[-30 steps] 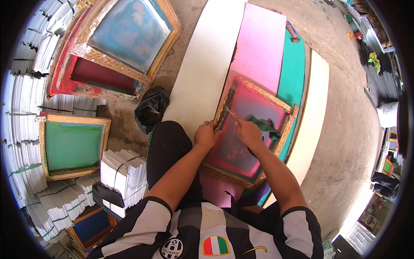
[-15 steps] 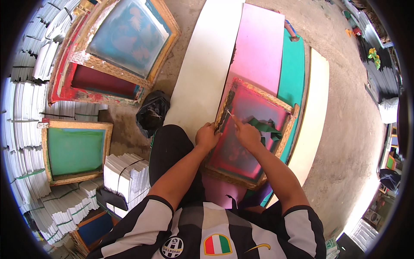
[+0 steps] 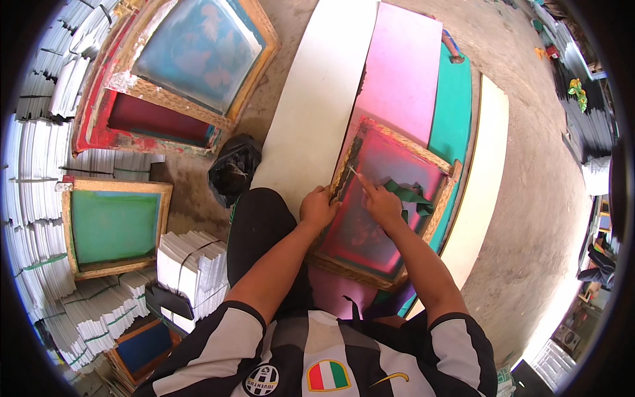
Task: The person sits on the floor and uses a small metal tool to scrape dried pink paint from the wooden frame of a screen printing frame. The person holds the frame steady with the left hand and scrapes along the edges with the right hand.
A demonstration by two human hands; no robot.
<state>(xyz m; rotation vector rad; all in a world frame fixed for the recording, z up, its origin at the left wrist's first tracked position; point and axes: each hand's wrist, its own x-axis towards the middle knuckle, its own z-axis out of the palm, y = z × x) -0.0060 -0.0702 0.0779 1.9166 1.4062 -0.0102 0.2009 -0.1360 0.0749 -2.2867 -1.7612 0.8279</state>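
A wood-rimmed printing screen (image 3: 411,145) with a pink-and-grey mesh lies tilted across a pink board (image 3: 400,66) in front of me. My left hand (image 3: 319,209) is closed around the left rim of this screen. Over the mesh, my right hand (image 3: 382,204) pinches a thin stick-like tool with a pale tip (image 3: 352,171); its exact kind is too small to make out. The tip points at the dark inner edge of the left rim. Beside my right hand, a dark green strip (image 3: 415,196) lies loosely folded on the mesh.
White (image 3: 317,79), green (image 3: 453,99) and cream (image 3: 489,126) boards flank the pink one. A black plastic bag (image 3: 233,169) stands on the floor by my knee. Leftward are a green-meshed screen (image 3: 116,225), a blue-meshed screen (image 3: 198,56) and tied paper stacks (image 3: 188,264).
The view has shifted slightly. My right hand and the thin tool have barely moved along the left rim; my left hand keeps its hold.
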